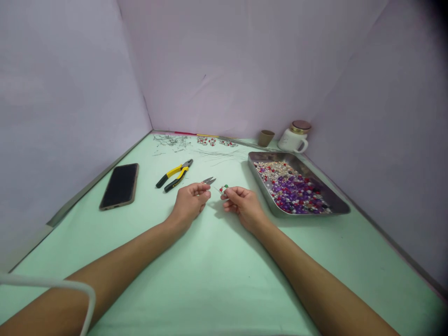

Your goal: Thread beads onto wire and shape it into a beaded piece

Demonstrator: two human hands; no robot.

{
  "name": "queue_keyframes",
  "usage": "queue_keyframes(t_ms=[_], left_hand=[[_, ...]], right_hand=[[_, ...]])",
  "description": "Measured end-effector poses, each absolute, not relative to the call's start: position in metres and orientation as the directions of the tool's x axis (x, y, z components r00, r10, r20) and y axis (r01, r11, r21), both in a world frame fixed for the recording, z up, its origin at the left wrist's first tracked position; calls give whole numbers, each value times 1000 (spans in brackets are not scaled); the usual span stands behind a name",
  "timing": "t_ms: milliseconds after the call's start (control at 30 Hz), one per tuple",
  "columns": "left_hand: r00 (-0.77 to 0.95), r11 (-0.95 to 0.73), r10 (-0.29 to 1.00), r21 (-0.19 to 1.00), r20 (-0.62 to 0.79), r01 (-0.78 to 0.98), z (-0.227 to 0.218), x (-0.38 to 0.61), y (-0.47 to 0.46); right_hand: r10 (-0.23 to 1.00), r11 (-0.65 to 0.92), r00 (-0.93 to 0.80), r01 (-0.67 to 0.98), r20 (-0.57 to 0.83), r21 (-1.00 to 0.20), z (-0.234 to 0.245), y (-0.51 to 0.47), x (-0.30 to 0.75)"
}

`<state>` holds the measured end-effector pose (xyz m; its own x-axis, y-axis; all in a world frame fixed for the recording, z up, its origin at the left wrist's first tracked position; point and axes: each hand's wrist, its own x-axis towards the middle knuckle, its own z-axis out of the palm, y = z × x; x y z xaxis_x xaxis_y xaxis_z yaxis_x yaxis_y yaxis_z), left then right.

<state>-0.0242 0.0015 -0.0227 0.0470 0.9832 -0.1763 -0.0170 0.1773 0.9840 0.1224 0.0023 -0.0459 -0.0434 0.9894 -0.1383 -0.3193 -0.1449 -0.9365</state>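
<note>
My right hand (241,203) pinches a small loop of beaded wire (224,189) between thumb and fingertips. Red, green and clear beads show on it, and a thin wire end sticks out towards the left. Facing it, my left hand (191,200) is closed, thumb against fingers; what lies between them is too small to make out. Just beyond the left fingertips show the pointed blades of a small pair of scissors (210,180). The fingers cover its handles, so I cannot tell whether it is held or lies on the table.
Yellow-and-black pliers (177,174) and a phone (119,185) lie to the left. A metal tray (308,214) of mixed beads stands at right. Behind are wire pieces (173,141), beaded pieces (206,141), a brown cup (266,138) and a lidded white mug (292,140). A white cable (49,283) crosses lower left.
</note>
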Motion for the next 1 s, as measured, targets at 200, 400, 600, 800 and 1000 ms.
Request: queue_keyframes(t_ms=[200,400,600,800,1000], left_hand=[[199,189,965,978,-168,-92,-30,-25,0],[177,203,968,970,-178,-136,-33,-24,2],[178,90,981,990,-70,-105,-34,-24,-1],[154,65,987,992,-48,-110,-34,-26,0],[167,69,984,997,-63,-30,-35,-27,-1]], right_hand=[[978,-198,-129,-356,-162,-913,-43,-3,116],[965,-226,-219,-406,-145,-885,-43,-7,113],[960,-249,-226,-422,-164,-872,-44,-5,115],[950,-277,-253,-419,-181,-865,-40,-4,118],[962,-239,-212,-355,-171,-904,-41,-7,113]])
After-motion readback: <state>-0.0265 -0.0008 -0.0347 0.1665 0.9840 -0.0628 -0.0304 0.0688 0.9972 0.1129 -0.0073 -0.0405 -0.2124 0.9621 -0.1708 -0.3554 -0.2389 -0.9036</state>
